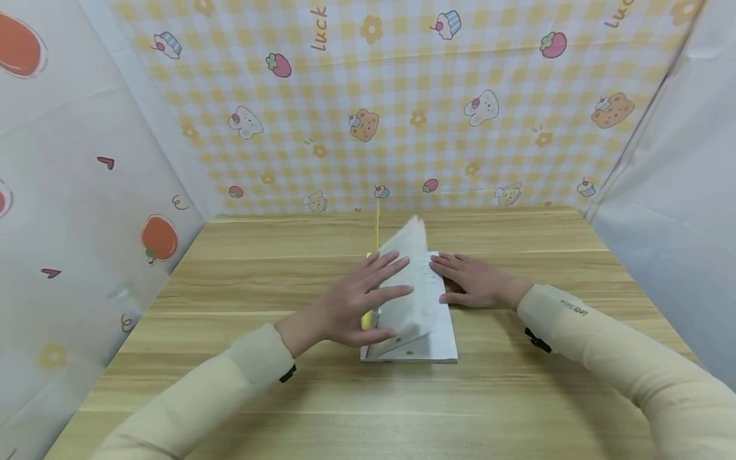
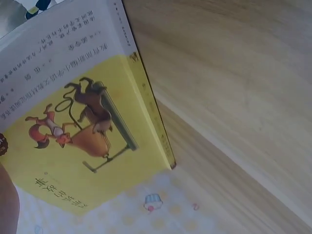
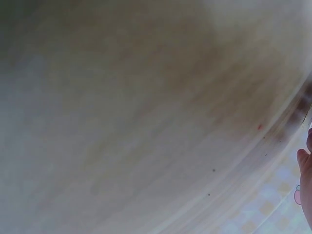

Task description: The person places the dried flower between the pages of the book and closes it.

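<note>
An open book [image 1: 443, 332] lies on the wooden table, its printed right-hand page flat and a block of white pages [image 1: 405, 287] standing up in a slant. My left hand [image 1: 362, 300] has its fingers spread and fairly straight against those raised pages. In the left wrist view the book's yellow and white cover [image 2: 58, 146] shows, with a cartoon fox and a second animal, its spine to the right. My right hand [image 1: 474, 281] rests flat at the right edge of the page, fingers extended. A few of its fingers [image 3: 306, 180] show at the right wrist view's edge.
A thin yellow cord [image 1: 377, 223] runs from the book's top toward the back of the wooden table [image 1: 259, 287]. Behind stands a yellow checked backdrop [image 1: 402, 83] with cartoon prints. White sheets [image 1: 650, 147] hang along both sides.
</note>
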Tool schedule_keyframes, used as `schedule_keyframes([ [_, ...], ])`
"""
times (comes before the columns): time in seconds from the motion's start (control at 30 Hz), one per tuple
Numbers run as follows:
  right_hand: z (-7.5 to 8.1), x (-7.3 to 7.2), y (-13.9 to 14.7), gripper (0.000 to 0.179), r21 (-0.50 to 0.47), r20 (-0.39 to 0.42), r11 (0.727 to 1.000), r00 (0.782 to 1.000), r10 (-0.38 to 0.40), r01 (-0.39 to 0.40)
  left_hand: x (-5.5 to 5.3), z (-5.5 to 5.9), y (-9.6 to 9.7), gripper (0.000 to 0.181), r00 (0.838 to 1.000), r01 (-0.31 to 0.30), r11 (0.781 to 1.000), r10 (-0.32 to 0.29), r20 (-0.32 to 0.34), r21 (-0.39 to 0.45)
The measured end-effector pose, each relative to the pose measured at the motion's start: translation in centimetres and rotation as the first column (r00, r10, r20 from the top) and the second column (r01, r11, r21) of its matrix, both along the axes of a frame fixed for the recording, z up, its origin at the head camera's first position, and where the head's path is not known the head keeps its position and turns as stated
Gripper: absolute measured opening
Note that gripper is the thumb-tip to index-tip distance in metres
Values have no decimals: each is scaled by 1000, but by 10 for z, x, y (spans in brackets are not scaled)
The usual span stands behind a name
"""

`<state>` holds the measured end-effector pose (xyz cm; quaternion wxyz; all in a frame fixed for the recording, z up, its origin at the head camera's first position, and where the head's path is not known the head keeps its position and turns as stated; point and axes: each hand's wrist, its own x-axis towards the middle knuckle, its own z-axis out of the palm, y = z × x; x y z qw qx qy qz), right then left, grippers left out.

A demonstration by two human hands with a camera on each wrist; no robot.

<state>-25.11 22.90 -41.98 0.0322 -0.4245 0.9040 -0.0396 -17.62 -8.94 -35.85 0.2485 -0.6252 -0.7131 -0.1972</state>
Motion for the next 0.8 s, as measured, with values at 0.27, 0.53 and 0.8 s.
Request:
schedule_keyframes([
  [0.27,-5,-3,-1,82,-9,-6,1000,1000,-17,17,4,-19,14,92,997,-40,971,54,55,-234],
  [0.53,-4,-4,2,80,-37,15,998,999,-52,52,11,-31,12,96,970,-110,870,199,139,-481],
  [0.8,11,-8,7,63,-111,-19,991,997,-71,68,8,-43,5,92,939,-137,816,288,190,-561],
])
